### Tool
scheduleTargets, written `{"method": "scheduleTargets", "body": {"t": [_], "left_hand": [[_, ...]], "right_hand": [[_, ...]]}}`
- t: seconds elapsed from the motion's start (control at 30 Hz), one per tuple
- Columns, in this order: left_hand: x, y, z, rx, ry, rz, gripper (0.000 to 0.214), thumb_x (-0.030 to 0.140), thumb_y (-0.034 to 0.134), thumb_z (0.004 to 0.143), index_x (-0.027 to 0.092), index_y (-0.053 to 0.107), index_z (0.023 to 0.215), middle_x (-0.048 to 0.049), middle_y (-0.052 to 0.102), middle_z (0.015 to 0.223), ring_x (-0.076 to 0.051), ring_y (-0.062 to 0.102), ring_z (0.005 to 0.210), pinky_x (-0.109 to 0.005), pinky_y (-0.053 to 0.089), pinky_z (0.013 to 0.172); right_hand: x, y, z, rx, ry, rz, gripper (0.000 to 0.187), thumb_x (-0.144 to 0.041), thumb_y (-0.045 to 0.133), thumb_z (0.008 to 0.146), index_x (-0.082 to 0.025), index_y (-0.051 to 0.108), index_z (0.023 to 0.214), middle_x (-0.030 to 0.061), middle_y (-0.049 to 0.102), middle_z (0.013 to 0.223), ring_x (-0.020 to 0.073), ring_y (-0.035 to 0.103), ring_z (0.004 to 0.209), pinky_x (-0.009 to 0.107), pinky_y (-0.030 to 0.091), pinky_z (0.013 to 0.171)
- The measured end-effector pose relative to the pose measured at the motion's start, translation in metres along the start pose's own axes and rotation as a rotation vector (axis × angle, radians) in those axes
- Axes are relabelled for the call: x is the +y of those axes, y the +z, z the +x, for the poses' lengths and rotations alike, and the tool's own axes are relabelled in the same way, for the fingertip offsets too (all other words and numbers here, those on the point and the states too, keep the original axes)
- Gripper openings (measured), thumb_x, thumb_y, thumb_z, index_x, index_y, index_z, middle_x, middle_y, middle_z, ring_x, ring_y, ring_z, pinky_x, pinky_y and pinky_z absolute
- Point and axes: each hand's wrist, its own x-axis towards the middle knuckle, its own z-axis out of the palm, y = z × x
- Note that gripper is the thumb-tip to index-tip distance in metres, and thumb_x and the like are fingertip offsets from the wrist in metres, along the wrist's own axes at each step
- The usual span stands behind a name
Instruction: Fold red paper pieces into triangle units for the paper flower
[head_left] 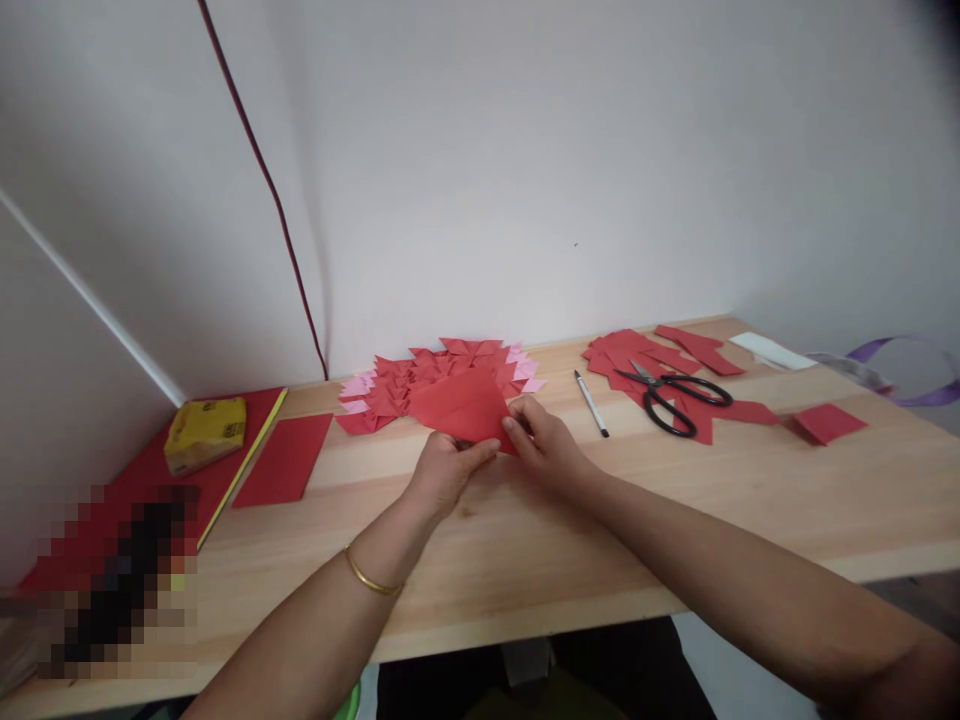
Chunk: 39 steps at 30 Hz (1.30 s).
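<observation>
A sheet of red paper (463, 403) is held between both hands above the middle of the table. My left hand (448, 468), with a gold bangle on its wrist, pinches the lower edge, thumb on top. At the right corner my right hand (544, 440) grips the paper between thumb and bent fingers. Faint lines that look like creases cross the sheet. Just behind it lies a heap of folded red paper pieces (397, 385), with some pink folded pieces (358, 390) at its sides.
Black-handled scissors (667, 395) rest on red paper scraps (626, 350) at the right, near a pen (592, 404). Further right lies a red square (829, 423). On the left are red paper (285, 460), a yellow packet (206, 433) and a yellow strip (247, 460). A pixelated patch covers the lower left.
</observation>
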Motion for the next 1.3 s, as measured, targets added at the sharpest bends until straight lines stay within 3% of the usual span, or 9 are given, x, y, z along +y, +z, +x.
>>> {"method": "scheduleTargets", "body": {"t": [0.23,0.4,0.6,0.9,1.3], "left_hand": [[-0.006,0.000,0.001,0.063,0.019,0.066,0.027,0.029,0.078,0.061,0.014,0.072,0.082,-0.0071,0.072,0.079,-0.018,0.064,0.071,-0.028,0.048,0.067],[-0.004,0.001,0.000,0.101,0.012,0.017,0.023,0.027,0.081,0.056,0.013,0.069,0.070,-0.0033,0.068,0.066,-0.012,0.056,0.058,-0.025,0.043,0.059],[0.004,-0.009,0.007,0.289,0.084,0.026,0.030,0.033,0.081,0.055,0.014,0.059,0.053,-0.0017,0.061,0.053,-0.011,0.055,0.054,-0.025,0.042,0.060],[0.017,-0.023,0.016,0.304,0.264,-0.075,0.026,0.029,0.076,0.062,0.016,0.055,0.055,0.0028,0.055,0.055,-0.009,0.052,0.058,-0.023,0.043,0.064],[0.018,-0.021,0.015,0.292,0.285,-0.164,0.027,0.034,0.076,0.065,0.015,0.058,0.059,0.0028,0.057,0.059,-0.008,0.052,0.060,-0.022,0.044,0.065]], "right_hand": [[-0.001,0.000,0.000,-0.017,0.027,-0.038,0.014,-0.033,0.039,0.092,-0.022,0.039,0.082,0.0009,0.055,0.072,0.0152,0.051,0.062,0.028,0.037,0.059],[-0.002,0.000,0.001,-0.017,0.029,-0.056,0.013,-0.032,0.039,0.091,-0.022,0.038,0.082,0.0003,0.054,0.071,0.0151,0.050,0.060,0.027,0.035,0.057],[0.003,-0.004,0.003,0.028,0.026,-0.082,0.015,-0.032,0.040,0.090,-0.022,0.038,0.079,-0.0016,0.049,0.066,0.0138,0.044,0.057,0.027,0.032,0.055],[0.005,-0.006,0.006,0.042,0.033,-0.090,0.016,-0.031,0.040,0.089,-0.023,0.036,0.077,-0.0020,0.044,0.065,0.0137,0.041,0.056,0.027,0.031,0.055],[0.003,-0.007,0.004,0.034,0.021,-0.075,0.015,-0.032,0.040,0.089,-0.022,0.037,0.078,-0.0029,0.042,0.064,0.0134,0.040,0.056,0.026,0.030,0.055]]}}
